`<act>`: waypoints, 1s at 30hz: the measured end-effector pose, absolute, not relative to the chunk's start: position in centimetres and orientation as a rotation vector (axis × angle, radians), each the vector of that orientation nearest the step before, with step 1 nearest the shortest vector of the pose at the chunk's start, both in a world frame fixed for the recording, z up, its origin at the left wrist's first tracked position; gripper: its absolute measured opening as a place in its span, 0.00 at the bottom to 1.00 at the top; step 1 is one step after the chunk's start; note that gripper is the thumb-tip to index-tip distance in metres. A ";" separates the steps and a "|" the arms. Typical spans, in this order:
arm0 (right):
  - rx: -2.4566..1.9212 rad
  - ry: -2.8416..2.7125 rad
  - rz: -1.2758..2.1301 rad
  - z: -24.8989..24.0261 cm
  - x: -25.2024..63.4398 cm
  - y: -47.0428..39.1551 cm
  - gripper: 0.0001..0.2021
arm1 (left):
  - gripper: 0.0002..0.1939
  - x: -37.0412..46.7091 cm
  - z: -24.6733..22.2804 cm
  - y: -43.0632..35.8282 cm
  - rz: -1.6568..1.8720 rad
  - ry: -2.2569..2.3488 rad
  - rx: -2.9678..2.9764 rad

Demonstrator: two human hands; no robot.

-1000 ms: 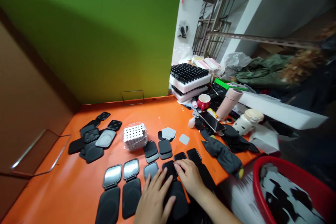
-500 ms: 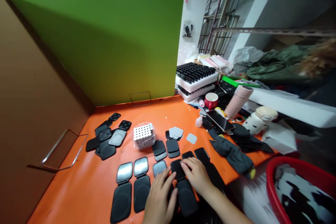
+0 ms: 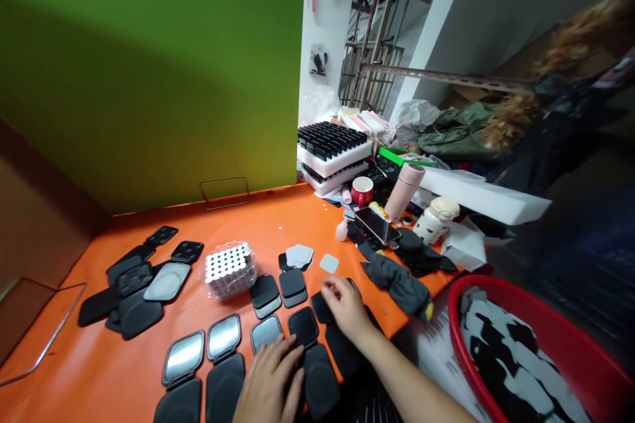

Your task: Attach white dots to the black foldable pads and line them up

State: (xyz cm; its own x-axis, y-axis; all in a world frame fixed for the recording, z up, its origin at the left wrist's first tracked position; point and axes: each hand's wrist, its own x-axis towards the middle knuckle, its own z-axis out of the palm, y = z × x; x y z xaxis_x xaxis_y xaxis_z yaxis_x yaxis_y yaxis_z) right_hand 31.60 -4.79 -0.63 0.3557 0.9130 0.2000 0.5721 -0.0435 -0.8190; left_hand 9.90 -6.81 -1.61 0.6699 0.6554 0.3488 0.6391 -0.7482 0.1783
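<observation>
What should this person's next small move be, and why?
Perhaps press gently on the dark square upper panel of the black hinged case beneath the right hand: that hand reaches over it, while the left hand lies spread by the matching open case alongside. Contact is hard to judge.

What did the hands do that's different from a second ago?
The right hand moved right, away from one open black case, and is now over the next case. The left hand drew back a little left, uncovering more of the first one. The wrapped pack and red cup stayed put.
</observation>
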 end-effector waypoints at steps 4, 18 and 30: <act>-1.848 -1.104 0.328 -0.7 37.1 0.6 0.20 | 0.15 10.0 -1.4 -6.6 0.623 1.099 2.852; -1.942 -1.244 0.366 0.7 35.9 11.4 0.13 | 0.13 10.0 -2.4 -6.0 0.703 1.038 2.960; -1.671 -1.745 0.307 2.0 31.9 4.7 0.12 | 0.17 9.7 -0.8 -7.4 0.590 1.193 2.549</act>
